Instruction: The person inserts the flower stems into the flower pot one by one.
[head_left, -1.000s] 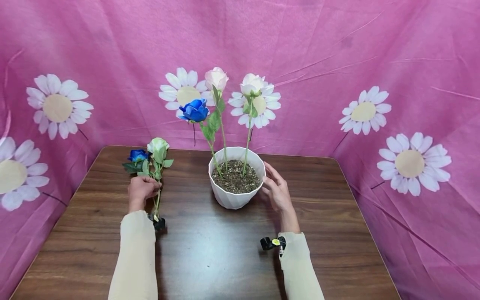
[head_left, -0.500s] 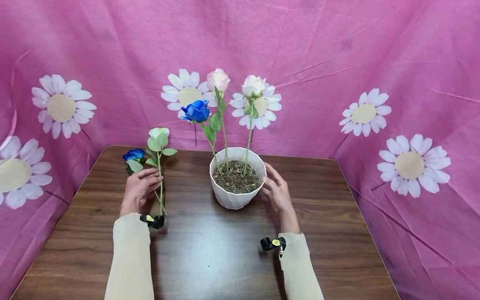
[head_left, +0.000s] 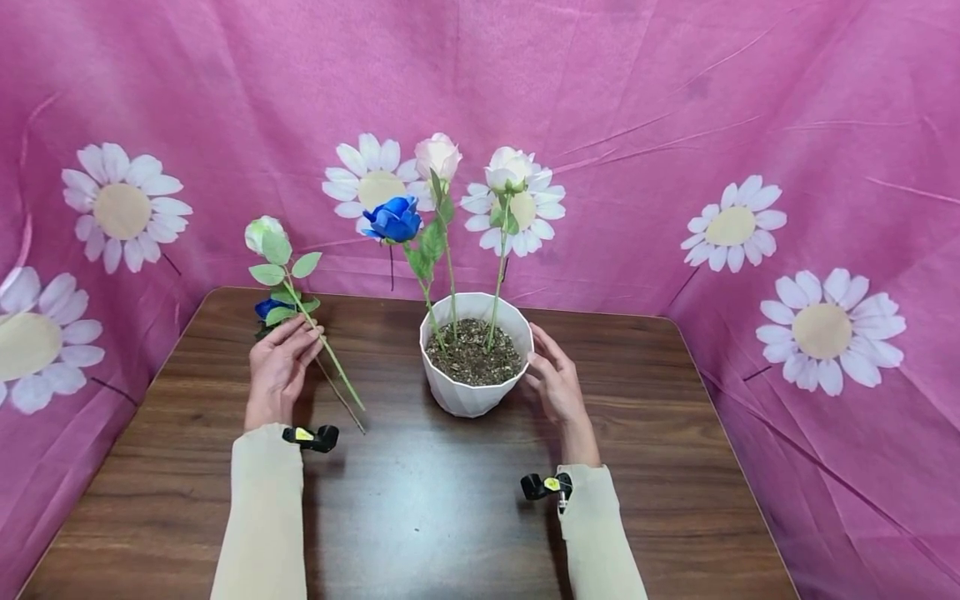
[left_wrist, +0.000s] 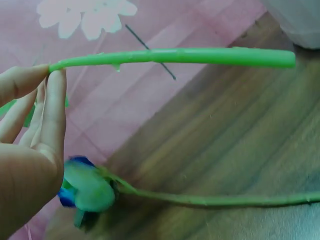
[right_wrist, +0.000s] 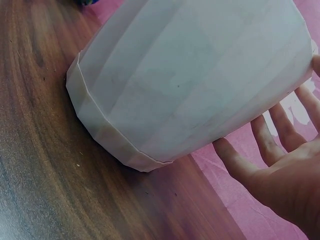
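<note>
My left hand (head_left: 279, 371) pinches the green stem (left_wrist: 175, 56) of a white rose (head_left: 264, 235) between thumb and fingers. The rose is raised off the table and leans left, its bare stem end pointing toward the pot. Under it a blue rose (left_wrist: 75, 192) lies on the table, partly hidden in the head view by leaves and my hand. My right hand (head_left: 557, 387) rests its fingertips against the right side of a white faceted pot (head_left: 471, 400), fingers spread and fairly straight in the right wrist view. Soil (head_left: 474, 354) fills the pot.
Standing in the soil are a blue rose (head_left: 393, 219), a pale pink rose (head_left: 438, 157) and a white rose (head_left: 508, 170). The wooden table (head_left: 435, 517) ends at a pink curtain (head_left: 615, 100) printed with daisies, behind and at both sides.
My left hand has lifted the white rose off the table; its head has swung left and its stem end right. The blue rose stays down. My right hand remains at the pot.
</note>
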